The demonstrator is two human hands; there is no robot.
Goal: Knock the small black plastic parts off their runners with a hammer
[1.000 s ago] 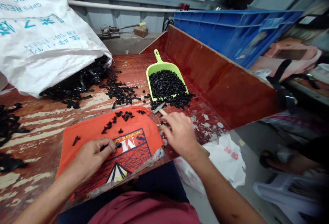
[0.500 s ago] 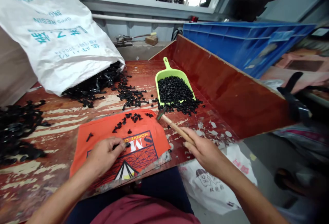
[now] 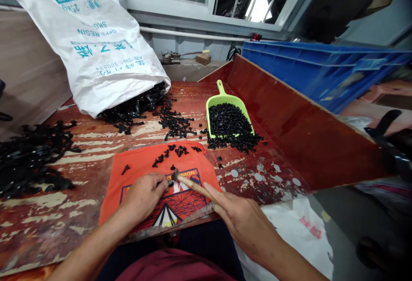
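Matt cloth [image 3: 137, 163] lies on the chipped, glossy wooden counter [image 3: 240, 163]; over the cloth, a smooth wooden hammer handle [image 3: 195, 187]; beyond the cloth, a plastic dustpan [image 3: 220, 99].

Orange cloth [image 3: 144, 160], seemingly navy-lined print [image 3: 189, 203]

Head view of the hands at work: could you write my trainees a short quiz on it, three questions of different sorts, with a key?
1. Multiple choice. What does the right hand hold?
A scissors
B a hammer
C a screwdriver

2. True or false: the green dustpan lies on top of the orange cloth.

3. Fill in: the hammer's head is close to the fingertips of the ____ hand.

Key
1. B
2. False; the dustpan lies on the red tabletop, beyond the cloth.
3. left
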